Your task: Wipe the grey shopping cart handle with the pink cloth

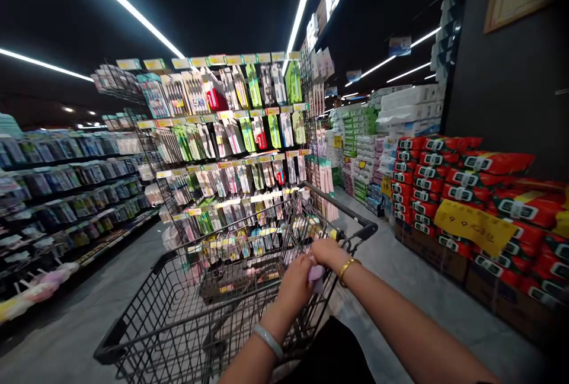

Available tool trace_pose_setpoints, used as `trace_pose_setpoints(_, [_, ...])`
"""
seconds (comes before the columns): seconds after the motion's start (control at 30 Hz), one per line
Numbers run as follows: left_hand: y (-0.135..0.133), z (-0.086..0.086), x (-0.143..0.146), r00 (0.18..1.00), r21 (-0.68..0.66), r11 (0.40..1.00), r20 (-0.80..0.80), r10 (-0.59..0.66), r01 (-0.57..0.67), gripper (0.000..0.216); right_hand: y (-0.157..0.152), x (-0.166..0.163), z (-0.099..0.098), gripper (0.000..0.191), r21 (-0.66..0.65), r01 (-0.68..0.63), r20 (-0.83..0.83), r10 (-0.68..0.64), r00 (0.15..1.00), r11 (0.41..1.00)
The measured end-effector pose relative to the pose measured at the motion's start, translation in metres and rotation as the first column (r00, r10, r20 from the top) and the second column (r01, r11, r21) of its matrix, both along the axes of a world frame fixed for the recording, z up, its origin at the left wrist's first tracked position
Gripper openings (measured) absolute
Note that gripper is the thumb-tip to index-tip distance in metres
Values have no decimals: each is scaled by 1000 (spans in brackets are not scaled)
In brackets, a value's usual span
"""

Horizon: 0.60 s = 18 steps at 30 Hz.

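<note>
Left hand (pixel 293 283), grey bangle (pixel 268 341) on wrist, is curled closed on a lilac soft item (pixel 316 277). Right hand (pixel 329 252), gold bracelet (pixel 348 271) on wrist, is bent in against it, just right and slightly farther; its fingertips are hidden, can't tell if it pinches too. Lilac item sits between the hands, near the right part of a black wire shopping cart (pixel 151 336); can't tell if either hand touches the cart. Far center: rack of hanging packs (pixel 252 85). Right: stacked red packs (pixel 466 178), yellow price sign (pixel 473 227) in front. Left: stocked shelves (pixel 75 191).
</note>
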<state>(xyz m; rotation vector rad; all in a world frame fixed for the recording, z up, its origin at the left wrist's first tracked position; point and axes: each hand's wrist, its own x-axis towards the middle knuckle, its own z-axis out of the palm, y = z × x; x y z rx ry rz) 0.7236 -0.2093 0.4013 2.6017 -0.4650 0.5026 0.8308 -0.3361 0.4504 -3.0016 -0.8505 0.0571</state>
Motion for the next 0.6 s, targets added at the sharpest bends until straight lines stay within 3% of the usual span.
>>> trace_pose_setpoints(0.1, [4,9,9,994,-34,996,-72,80,-83,27,10,2,-8,28,-12,14,-56,-14,998,1000])
trace_pose_setpoints(0.23, [-2,28,14,952,81,976,-217,216,-203,70,18,5,-22,36,-36,-16,-133,11,991,999])
trace_pose_setpoints(0.33, [-5,36,14,923,197,960,-294,250,-197,40,20,8,-25,37,-63,-38,-187,25,982,997])
trace_pose_setpoints(0.47, [18,26,-14,963,152,973,-183,198,-171,23,23,7,-24,31,-83,-10,-222,-9,975,997])
trace_pose_setpoints(0.6, [51,8,-51,951,88,951,-73,302,-295,18,24,0,-24,30,-29,38,-180,-42,983,999])
